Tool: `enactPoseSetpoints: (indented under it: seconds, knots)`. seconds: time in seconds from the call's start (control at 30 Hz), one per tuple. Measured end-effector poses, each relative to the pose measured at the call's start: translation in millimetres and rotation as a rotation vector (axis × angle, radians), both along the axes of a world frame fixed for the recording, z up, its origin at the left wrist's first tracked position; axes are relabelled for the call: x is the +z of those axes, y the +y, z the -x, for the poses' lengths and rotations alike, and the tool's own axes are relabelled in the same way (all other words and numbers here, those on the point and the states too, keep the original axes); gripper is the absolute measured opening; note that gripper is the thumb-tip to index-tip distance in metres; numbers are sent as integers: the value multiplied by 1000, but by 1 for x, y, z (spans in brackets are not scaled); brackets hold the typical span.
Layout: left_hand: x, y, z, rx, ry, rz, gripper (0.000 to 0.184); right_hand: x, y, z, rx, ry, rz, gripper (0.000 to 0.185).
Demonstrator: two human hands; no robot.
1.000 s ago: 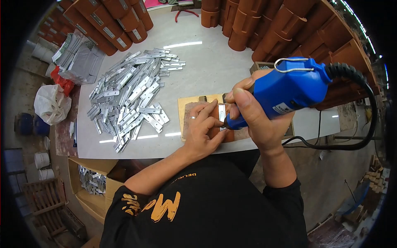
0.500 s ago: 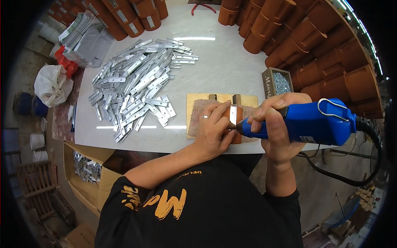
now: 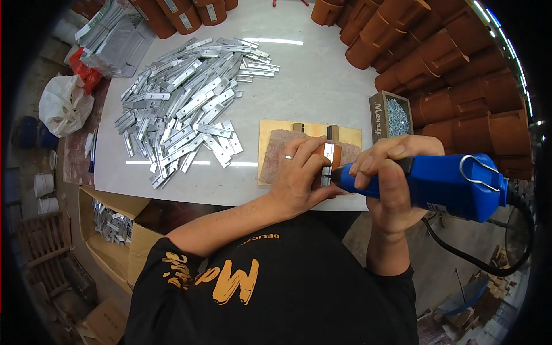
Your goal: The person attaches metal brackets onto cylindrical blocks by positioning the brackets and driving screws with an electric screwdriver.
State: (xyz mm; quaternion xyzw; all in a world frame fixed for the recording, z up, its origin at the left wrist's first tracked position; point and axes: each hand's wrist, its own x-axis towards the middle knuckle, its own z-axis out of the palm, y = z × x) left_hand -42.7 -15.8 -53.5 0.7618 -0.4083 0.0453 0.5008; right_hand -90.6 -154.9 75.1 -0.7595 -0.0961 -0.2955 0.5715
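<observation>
My right hand (image 3: 397, 178) is wrapped round a blue electric screwdriver (image 3: 454, 185), whose black nose points left. Its tip meets the lower part of a silver metal strip (image 3: 328, 152), where a small dark screw seems to stand. The strip lies on a reddish-brown piece (image 3: 336, 150), mostly covered by my fingers. My left hand (image 3: 299, 178), with a ring on one finger, grips this piece from the left, thumb at its near end. Beneath are a worn cloth pad (image 3: 270, 155) and a wooden board (image 3: 265, 127) with two small blocks at its far edge.
A big heap of metal strips (image 3: 184, 103) lies on the white table (image 3: 310, 75), left of the board. A wooden box of screws (image 3: 397, 118) stands right. Stacked brown pots (image 3: 448, 63) line the right side. A cardboard box (image 3: 144, 247) with more strips sits below the table's left front.
The view has shifted, so the table's things appear higher. My left fingers have drawn back from the screwdriver tip, showing more of the strip. The screwdriver's rear end has dipped slightly.
</observation>
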Motion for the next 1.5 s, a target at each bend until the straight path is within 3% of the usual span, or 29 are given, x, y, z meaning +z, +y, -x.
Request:
enactPoseSetpoints:
  seconds: [0.4,0.57,0.73,0.87,0.9,1.0,1.13,1.37,1.5]
  knots:
    - [-2,-1,-1,7,46,11,61,-10,3,-7,57,-16,-54,30]
    - [-5,0,-2,-5,12,-5,70,-6,6,-6,230,-36,-178,34]
    - [13,20,-13,-68,44,-168,115,2,-16,4,334,-195,-418,31]
    - [5,39,-26,-170,14,-461,135,4,-40,29,106,-172,-563,31]
    - [6,39,-27,-183,5,-486,125,-1,-41,34,-16,-65,-570,29]
    - [17,33,-30,-204,28,-554,118,-16,-39,41,-293,315,-616,23]
    - [36,25,-26,-206,25,-375,109,-48,-38,53,-312,487,-698,24]
    - [39,12,-31,-295,-38,-459,112,-47,-45,63,-396,390,-769,26]
    - [36,12,-33,-310,-44,-388,109,-30,-66,74,-433,42,-676,21]
